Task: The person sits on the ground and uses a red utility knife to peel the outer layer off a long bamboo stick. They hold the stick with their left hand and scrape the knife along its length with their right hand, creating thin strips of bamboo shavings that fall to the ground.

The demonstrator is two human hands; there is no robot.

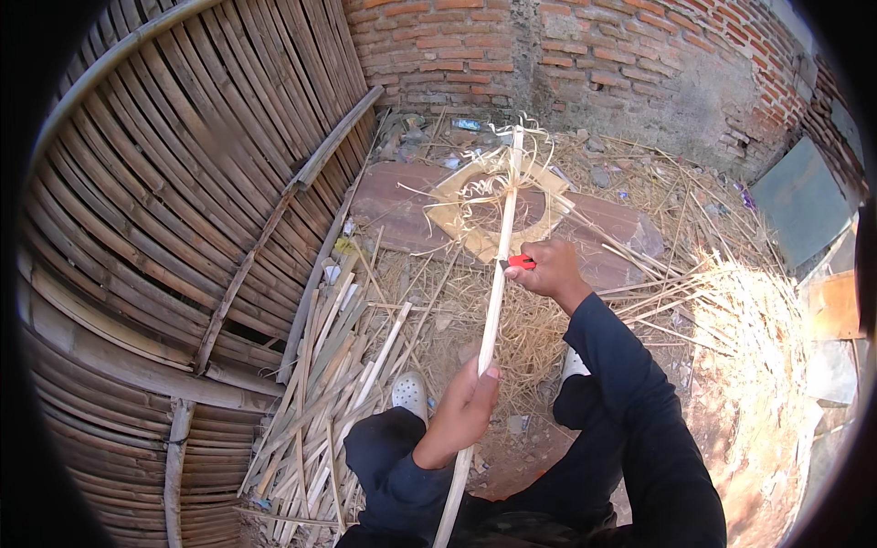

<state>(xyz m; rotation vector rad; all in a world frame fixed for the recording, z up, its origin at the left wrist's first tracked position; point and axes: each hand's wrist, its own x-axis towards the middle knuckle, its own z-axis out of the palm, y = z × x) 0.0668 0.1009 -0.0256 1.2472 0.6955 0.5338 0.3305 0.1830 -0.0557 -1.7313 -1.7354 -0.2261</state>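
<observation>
A long pale bamboo strip [490,333] runs from below my lap up and away from me, through the middle of the view. My left hand [461,411] is closed around its lower part. Farther up, my right hand [553,271] grips a red-handled utility knife [521,262], its dark blade against the strip. Thin curled shavings [512,178] cling to the strip's far end. Under that end lies a square tan board [448,203] with a large round hole, on a reddish-brown slab [388,196].
Split bamboo pieces [315,393] lie heaped at my left, by a bamboo slat wall [183,173]. A brick wall [438,50] stands at the back. Straw-like shavings [731,320] cover the ground at right, near leaning grey panels [804,196]. My white clog [410,393] is beside the heap.
</observation>
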